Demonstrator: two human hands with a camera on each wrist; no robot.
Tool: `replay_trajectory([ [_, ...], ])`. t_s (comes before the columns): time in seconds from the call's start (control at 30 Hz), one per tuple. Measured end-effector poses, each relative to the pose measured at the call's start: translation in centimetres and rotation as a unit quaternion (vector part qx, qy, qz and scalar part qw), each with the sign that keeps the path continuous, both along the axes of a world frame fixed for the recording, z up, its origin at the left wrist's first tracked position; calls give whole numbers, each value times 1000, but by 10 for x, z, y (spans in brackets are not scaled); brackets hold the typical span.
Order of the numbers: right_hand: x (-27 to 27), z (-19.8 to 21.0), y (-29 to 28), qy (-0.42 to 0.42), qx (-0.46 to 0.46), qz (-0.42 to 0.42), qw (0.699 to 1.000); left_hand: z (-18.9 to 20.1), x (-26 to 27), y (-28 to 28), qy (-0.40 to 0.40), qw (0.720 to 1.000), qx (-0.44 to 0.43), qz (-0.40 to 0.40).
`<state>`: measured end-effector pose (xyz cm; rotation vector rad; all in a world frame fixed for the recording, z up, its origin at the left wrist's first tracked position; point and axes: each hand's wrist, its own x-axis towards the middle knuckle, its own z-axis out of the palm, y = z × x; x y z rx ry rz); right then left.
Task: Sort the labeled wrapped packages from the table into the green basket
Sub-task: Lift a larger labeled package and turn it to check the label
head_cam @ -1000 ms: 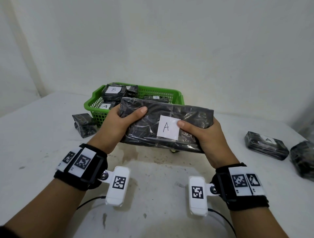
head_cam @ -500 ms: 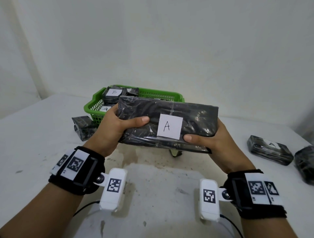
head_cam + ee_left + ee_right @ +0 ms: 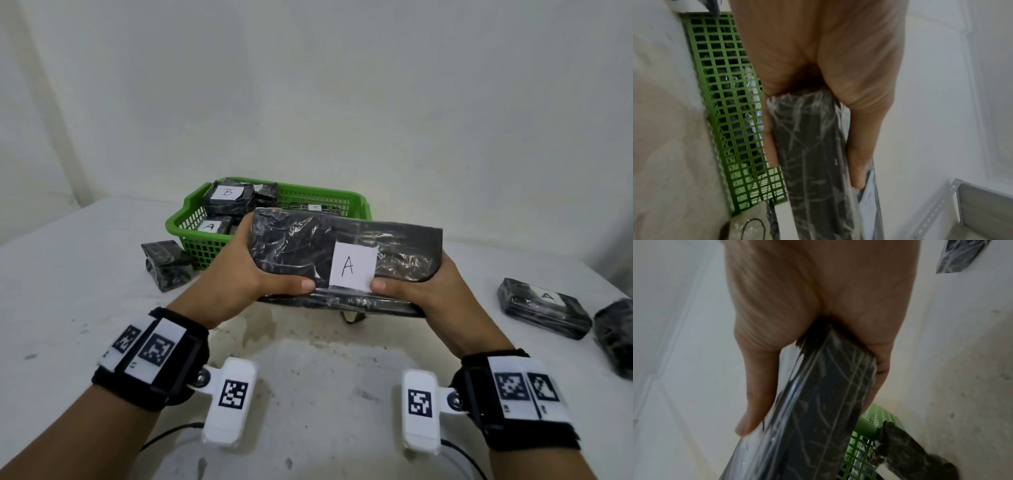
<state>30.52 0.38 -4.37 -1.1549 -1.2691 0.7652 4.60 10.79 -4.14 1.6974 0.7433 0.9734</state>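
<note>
Holding a long black film-wrapped package (image 3: 346, 253) by its two short ends, the person has it lifted off the table (image 3: 68, 308), its white "A" label (image 3: 352, 269) facing up toward the head camera. The left hand (image 3: 236, 274) is clamped on the left end, thumb pressed on the near face and fingers wrapped behind; the wrist view shows the thumb and a finger (image 3: 770, 146) pinching either side of the package's edge. The right hand (image 3: 431, 291) clasps the right end the same way, thumb tip touching the label's lower corner.

The green basket (image 3: 356, 202) sits at twelve o'clock from the held package, just behind it — the package hangs near the basket's front rim but not yet over it. Inside the basket there are already several wrapped packages: one labeled "B" (image 3: 227, 197) stacked at the basket's ten o'clock corner, one labeled "A" (image 3: 210, 226) below it, and another with a small label (image 3: 314, 207) toward the back.

Judging from that, the sort is well begun but not finished. Left on the table are a small unlabeled-looking dark package (image 3: 164, 263) at nine o'clock from the basket, touching or nearly touching its side wall, a labeled "A" package (image 3: 544, 306) at three o'clock from the hands, and another dark bundle (image 3: 615, 337) at the right edge — its label cannot be seen. A greenish item (image 3: 352, 317) peeks from under the held package; what it is cannot be told.
</note>
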Motion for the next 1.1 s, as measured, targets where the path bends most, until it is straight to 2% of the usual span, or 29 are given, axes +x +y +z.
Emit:
replay_trajectory([
  [0.13,2,1,-2,-19,15,-12,1000,2,-2,-3,11,999,-20,-45],
  [0.3,9,4,-7,-57,-14,45,997,3,-7,5,-4,997,-40,-63],
  [0.43,12,3,-9,-72,-17,11,997,4,-12,8,25,994,-36,-95],
  [0.6,1,8,-10,13,-49,-14,999,5,-5,0,0,999,37,-38],
  [0.7,-4,13,-11,66,-113,-28,991,7,-3,-4,-28,996,78,-11],
  [0.8,-4,17,-12,138,-136,-17,981,11,-3,-7,-41,993,109,-3],
  [1.0,-9,24,-13,136,-129,-27,982,10,-3,-5,-54,990,131,21],
  [1.1,-9,23,-11,119,-85,-62,987,8,-6,0,-28,996,61,-51],
])
